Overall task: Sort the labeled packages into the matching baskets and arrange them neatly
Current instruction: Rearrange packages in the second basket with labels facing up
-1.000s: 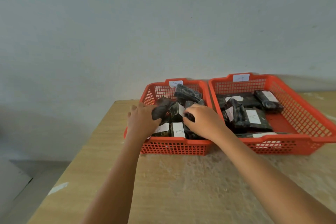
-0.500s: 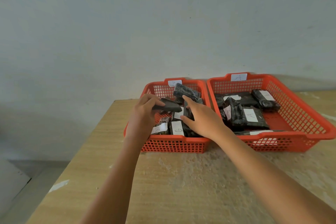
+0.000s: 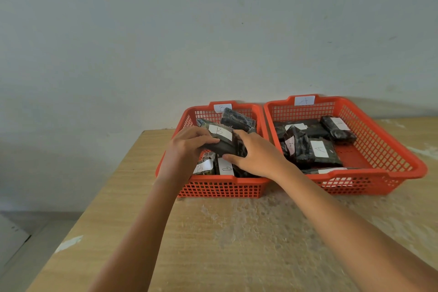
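1. Our left hand (image 3: 187,149) curled its fingers round the near end of a B-labelled package (image 3: 219,138), over the B basket (image 3: 220,187) by the table's (image 3: 213,239) back-left corner.
2. Our right hand (image 3: 257,155) gripped that package's other end, thumb beneath.
3. The A basket (image 3: 379,173), touching the B basket along the back edge, held A-labelled packages (image 3: 320,152).

Both forearms are bare from the bottom edge of the frame up to the wrists, with no sleeve, watch, ring or glove showing on the left hand (image 3: 187,149) or the right hand (image 3: 257,156), whose nails look short and unpainted.
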Available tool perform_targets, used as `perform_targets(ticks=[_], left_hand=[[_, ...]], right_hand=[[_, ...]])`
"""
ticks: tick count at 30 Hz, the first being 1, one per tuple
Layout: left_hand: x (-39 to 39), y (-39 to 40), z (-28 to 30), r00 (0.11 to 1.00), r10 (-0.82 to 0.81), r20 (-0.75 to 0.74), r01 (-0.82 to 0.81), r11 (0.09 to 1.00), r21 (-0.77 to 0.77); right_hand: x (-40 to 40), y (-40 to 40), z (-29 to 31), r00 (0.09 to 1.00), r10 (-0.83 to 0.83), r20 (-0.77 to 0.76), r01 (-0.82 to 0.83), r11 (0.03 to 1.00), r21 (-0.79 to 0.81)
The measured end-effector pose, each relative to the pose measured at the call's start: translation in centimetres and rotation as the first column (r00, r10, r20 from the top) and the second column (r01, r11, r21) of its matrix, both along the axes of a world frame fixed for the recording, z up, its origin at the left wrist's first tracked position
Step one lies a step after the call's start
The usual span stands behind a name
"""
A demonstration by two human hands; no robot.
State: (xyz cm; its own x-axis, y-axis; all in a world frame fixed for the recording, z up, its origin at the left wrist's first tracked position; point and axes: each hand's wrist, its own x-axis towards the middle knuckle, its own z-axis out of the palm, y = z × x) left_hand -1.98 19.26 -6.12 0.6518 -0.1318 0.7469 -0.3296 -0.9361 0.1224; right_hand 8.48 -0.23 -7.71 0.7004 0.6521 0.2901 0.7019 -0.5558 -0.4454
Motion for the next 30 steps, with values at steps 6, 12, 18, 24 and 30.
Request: perform_targets(ticks=[6, 12, 18, 24, 30], left_hand=[[0.6, 0.6, -0.5, 0.976, 0.075, -0.206, -0.094, 0.992, -0.084], [1.8, 0.9, -0.6, 0.922, 0.222, -0.318, -0.276, 0.951, -0.137], [2.1, 3.0, 0.2, 0.881, 0.379, -0.284, -0.418, 0.904, -0.092], [3.6, 4.2, 3.4, 0.52, 0.284, -0.806, -0.163, 0.959, 0.232], [8.4, 4.6, 4.7, 0.727, 0.288, -0.623, -0.362, 0.932, 0.008]], right_hand=[[0.2, -0.1, -0.1, 0.997, -0.01, 0.082, 0.013, 0.999, -0.038], [0.1, 0.0, 0.0, 0.998, -0.05, 0.039, 0.052, 0.998, -0.046], [-0.2, 0.5, 0.2, 0.99, -0.12, 0.068, 0.12, 0.993, 0.004], [-0.1, 0.8, 0.3, 0.99, -0.118, 0.081, 0.119, 0.993, -0.003], [0.1, 0.8, 0.0, 0.99, -0.085, 0.113, 0.091, 0.995, -0.05]])
